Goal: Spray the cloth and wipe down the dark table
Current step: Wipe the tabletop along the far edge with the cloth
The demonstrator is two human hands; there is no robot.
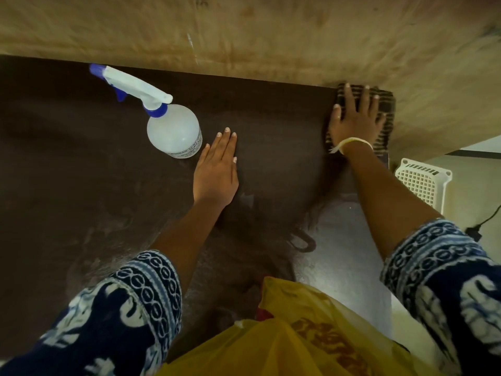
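Observation:
The dark brown table fills most of the view. At its far right corner lies a dark striped cloth. My right hand presses flat on the cloth with fingers spread. My left hand rests flat on the tabletop near the middle, holding nothing. A clear spray bottle with a white and blue trigger head stands on the table just left of my left hand, not touched.
A worn tan wall runs along the table's far edge. A white plastic lattice basket sits on the floor past the right edge, with a black cable near it. Yellow fabric hangs at the near edge.

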